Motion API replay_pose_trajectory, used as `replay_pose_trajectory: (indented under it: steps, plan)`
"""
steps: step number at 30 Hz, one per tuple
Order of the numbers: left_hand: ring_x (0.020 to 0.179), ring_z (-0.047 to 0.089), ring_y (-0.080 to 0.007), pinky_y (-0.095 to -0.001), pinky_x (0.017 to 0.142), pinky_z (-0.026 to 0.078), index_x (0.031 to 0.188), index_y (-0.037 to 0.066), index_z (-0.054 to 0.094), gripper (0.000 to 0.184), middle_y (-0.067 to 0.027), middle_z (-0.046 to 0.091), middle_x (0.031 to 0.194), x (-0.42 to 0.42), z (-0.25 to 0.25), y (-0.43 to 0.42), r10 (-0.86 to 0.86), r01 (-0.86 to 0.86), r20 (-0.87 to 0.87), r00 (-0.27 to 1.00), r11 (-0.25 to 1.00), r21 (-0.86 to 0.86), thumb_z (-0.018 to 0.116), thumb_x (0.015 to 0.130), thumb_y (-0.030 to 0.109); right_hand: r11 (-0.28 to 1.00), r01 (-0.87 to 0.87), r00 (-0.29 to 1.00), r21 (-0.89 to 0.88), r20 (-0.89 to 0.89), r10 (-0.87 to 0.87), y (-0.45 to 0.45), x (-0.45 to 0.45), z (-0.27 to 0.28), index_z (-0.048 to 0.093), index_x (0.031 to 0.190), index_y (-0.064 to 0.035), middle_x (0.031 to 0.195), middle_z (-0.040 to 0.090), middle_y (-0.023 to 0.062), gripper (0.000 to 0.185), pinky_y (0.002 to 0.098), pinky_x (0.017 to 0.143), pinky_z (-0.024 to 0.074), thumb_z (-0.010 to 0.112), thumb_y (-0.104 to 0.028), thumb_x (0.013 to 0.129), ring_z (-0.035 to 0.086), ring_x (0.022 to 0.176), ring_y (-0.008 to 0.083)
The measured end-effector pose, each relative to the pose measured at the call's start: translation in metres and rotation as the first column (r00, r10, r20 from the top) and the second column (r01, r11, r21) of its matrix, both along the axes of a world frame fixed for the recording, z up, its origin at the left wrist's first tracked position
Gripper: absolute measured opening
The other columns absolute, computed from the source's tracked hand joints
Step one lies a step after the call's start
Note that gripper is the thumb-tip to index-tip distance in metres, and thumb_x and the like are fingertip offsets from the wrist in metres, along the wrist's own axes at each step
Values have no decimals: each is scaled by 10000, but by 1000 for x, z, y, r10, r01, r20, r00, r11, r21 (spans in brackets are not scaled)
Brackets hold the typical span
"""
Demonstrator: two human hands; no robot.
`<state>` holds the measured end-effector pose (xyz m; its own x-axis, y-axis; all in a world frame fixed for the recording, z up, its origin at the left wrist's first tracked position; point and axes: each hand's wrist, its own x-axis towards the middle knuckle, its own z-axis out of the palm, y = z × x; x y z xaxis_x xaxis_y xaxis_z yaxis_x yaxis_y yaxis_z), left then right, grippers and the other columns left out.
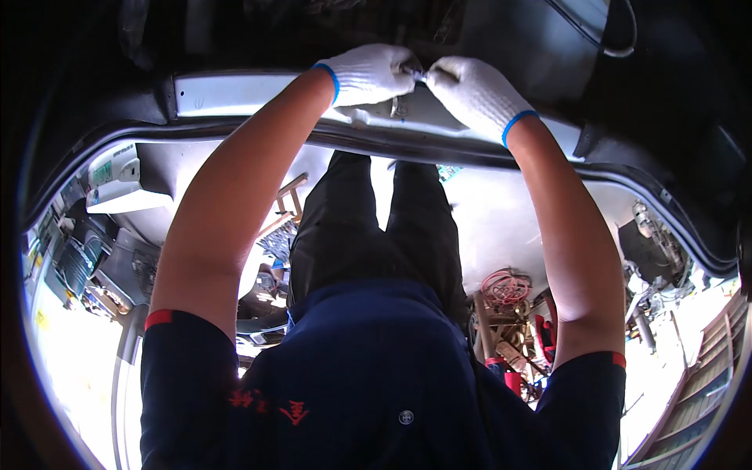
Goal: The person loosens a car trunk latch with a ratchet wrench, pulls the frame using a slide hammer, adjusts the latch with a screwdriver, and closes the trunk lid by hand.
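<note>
The left hand (377, 74) and right hand (470, 88) are pinching what looks like a small metallic piece (421, 77) lying crosswise between them.

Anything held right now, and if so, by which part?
A small shiny piece appears held between the left hand and right hand; what it is, and which part is gripped, cannot be told.

Matt, ribbed knit cloth was shown by the left glove (374, 76) and right glove (476, 92). Shiny metal was suggested, though poorly seen, by the small piece (419, 76) between them. The sill panel (227, 93) was finished smooth and glossy; matt cloth was worn as shirt (352, 352) and trousers (333, 235).
</note>
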<state>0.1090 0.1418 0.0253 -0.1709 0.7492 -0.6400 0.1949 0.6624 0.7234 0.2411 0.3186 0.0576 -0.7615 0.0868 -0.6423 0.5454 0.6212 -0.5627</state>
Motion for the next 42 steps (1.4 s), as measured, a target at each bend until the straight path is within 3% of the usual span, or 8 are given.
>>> replay_pose_trajectory:
  steps: [3,6,11,15,22,30,37,42]
  plan:
    - [910,742,-253,-395,886,574,1255,65,721,373,-128,782,1023,6,9,-6,160,-148,-41,986,967,209,651,1065,377,904,319,944,-283,8,-331,4,22,15,733,1045,-36,702,625,98,315,353,630,477,616,-326,1077,583,620,182]
    - [908,738,-238,-363,880,580,1255,73,727,337,-107,779,1008,7,58,14,-103,147,-228,968,971,189,633,1082,346,809,462,856,-363,-54,-513,0,57,49,722,1056,-30,708,611,38,337,306,594,478,623,-351,1086,584,637,122]
    - [989,711,-265,-344,894,576,1195,17,718,199,-118,720,1095,68,68,38,-126,222,-188,974,700,679,662,1042,131,12,670,544,-742,480,-688,-19,130,104,616,1195,55,921,757,161,372,280,574,563,603,-302,1091,721,694,154]
    - [1022,715,-303,-386,943,565,1190,39,717,193,-122,731,1112,119,78,62,-310,305,-124,942,644,702,664,1030,133,-20,693,457,-721,461,-761,-25,197,118,608,1086,57,722,582,34,333,253,514,474,561,-273,1084,514,543,83]
    - [954,707,-289,-380,876,559,1181,41,703,203,-120,714,1010,229,63,72,-470,402,-52,881,688,603,670,983,10,-131,741,219,-658,421,-880,-61,310,101,603,1026,29,683,577,12,222,243,498,450,550,-174,1096,532,532,71]
    - [794,669,-374,-474,717,529,1061,58,690,153,-123,684,879,415,-38,20,-627,648,-218,748,618,445,722,919,106,-383,677,189,-628,652,-735,-117,504,-32,633,1007,16,650,566,24,480,259,452,397,529,-439,1120,477,476,97]
    - [811,701,-339,-435,751,546,1049,103,726,77,-105,723,883,550,-210,-30,-756,741,130,641,654,150,707,988,145,-660,616,-420,-431,529,-737,-196,634,-153,631,1025,-13,611,523,-4,493,234,432,357,498,-474,1137,439,469,54]
    - [920,719,-366,-438,826,565,1186,77,708,179,-152,752,1024,575,-256,-31,-847,840,-33,530,520,156,668,1034,162,-399,818,-202,-414,444,-873,-211,654,-268,642,1089,13,815,629,20,281,274,616,475,753,-231,1003,539,666,74]
